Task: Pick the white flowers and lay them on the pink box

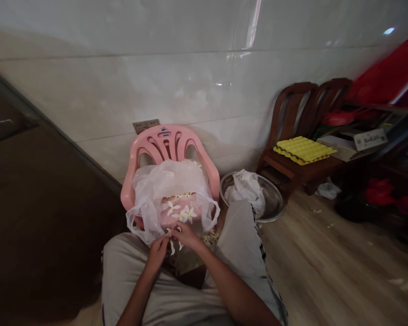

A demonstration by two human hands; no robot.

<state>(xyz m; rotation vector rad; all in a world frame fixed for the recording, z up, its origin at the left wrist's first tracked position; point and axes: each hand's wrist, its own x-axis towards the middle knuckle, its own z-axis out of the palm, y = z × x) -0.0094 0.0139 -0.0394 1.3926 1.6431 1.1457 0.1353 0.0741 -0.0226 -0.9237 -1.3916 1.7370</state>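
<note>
My left hand [159, 248] and my right hand [184, 235] meet over my lap, fingertips pinched together on a white flower [172, 246]. Its pale petals hang below the fingers. Just beyond, several open white flowers [188, 213] with yellowish centres lie on the seat of a pink plastic chair [210, 171]. A thin white plastic bag [170, 176] is spread over that seat, its mouth towards me and its handles drooping at both sides. More petals or flowers [211, 239] lie lower down, between my knees, partly hidden by my right arm.
Right of the chair, a metal basin [274, 201] holds a white bag [246, 188]. Farther right, yellow egg trays [302, 149] rest on a wooden chair [285, 170]. A tiled wall [190, 81] stands behind, and a dark panel [47, 203] fills the left side.
</note>
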